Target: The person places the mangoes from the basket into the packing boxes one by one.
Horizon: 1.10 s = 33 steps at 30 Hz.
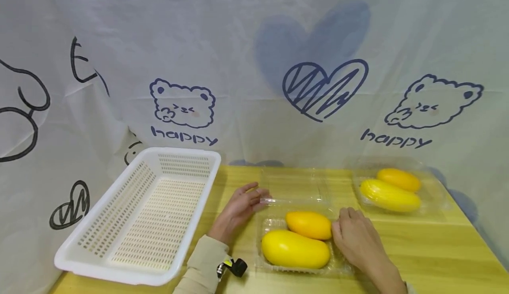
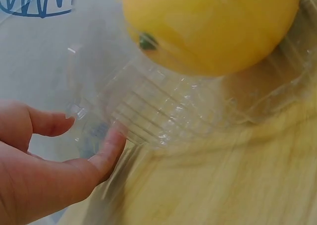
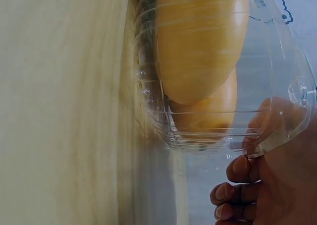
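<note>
An open clear plastic clamshell box point(image 1: 266, 265) stands in front of me, its see-through lid point(image 1: 292, 185) laid back toward the curtain. Inside lie two mangoes: a large yellow mango point(image 1: 296, 250) in front and a smaller orange-yellow mango point(image 1: 309, 224) behind it. My right hand point(image 1: 359, 241) pinches the box's right rim; in the right wrist view the thumb point(image 3: 260, 121) shows through the plastic, with the other fingers curled outside. At the left, near the hinge, my left hand point(image 1: 242, 208) has its fingertips at the plastic edge, thumb and finger spread apart in the left wrist view.
A white perforated plastic basket point(image 1: 188, 241) stands to the left. Toward the back right, another clear box point(image 1: 362, 170) holds a yellow mango point(image 1: 389, 195) and an orange one point(image 1: 399, 179). A printed curtain point(image 1: 246, 64) hangs behind the wooden table point(image 1: 437, 250).
</note>
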Motion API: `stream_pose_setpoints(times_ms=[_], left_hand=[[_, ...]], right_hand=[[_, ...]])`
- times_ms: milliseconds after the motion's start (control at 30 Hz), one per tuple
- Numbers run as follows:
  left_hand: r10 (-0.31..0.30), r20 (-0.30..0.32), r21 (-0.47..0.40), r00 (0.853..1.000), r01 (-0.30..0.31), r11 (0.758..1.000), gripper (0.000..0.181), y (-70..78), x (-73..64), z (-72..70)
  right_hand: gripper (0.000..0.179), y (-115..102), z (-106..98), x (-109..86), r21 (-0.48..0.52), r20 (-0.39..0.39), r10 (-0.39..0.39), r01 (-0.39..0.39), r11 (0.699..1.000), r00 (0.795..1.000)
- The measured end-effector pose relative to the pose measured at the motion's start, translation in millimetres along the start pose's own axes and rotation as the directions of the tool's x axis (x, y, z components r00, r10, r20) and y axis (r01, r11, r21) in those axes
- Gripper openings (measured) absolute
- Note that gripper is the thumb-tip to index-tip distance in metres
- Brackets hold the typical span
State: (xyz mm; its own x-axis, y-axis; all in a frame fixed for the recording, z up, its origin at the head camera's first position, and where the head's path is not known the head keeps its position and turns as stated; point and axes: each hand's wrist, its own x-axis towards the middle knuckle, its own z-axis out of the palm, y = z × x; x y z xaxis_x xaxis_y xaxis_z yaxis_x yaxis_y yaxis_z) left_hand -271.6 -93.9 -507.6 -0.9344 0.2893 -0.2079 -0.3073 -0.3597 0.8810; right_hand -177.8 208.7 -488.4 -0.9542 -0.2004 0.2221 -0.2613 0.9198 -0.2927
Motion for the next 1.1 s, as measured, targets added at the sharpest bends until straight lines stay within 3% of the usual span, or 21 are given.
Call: stream_pose_setpoints(times_ms=[267, 533, 833, 1100], left_hand=[[0.034, 0.052, 0.019, 0.998, -0.035, 0.999, 0.056, 6.3, 1.2, 1.0], [0.082, 0.019, -0.027, 0.996, -0.081, 0.996, 0.050, 11.7, 1.1, 5.1], [0.175, 0.044, 0.098, 0.984, -0.178, 0.979, 0.052, 18.5, -4.7, 6.8], [0.246, 0.060, 0.196, 0.967, -0.253, 0.947, 0.050, 30.4, -10.3, 15.6]], right_hand=[[0.024, -0.9, -1.3, 2.8, -0.004, -0.014, -0.002, 0.002, 1.000, 1.000], [0.025, -2.5, 1.6, 1.1, 0.063, -0.009, 0.024, -0.023, 0.998, 1.000], [0.026, -4.1, 7.3, 3.5, 0.101, -0.014, 0.049, -0.047, 0.994, 0.999], [0.028, -3.6, 6.1, 11.2, 0.102, -0.030, 0.044, -0.041, 0.994, 0.999]])
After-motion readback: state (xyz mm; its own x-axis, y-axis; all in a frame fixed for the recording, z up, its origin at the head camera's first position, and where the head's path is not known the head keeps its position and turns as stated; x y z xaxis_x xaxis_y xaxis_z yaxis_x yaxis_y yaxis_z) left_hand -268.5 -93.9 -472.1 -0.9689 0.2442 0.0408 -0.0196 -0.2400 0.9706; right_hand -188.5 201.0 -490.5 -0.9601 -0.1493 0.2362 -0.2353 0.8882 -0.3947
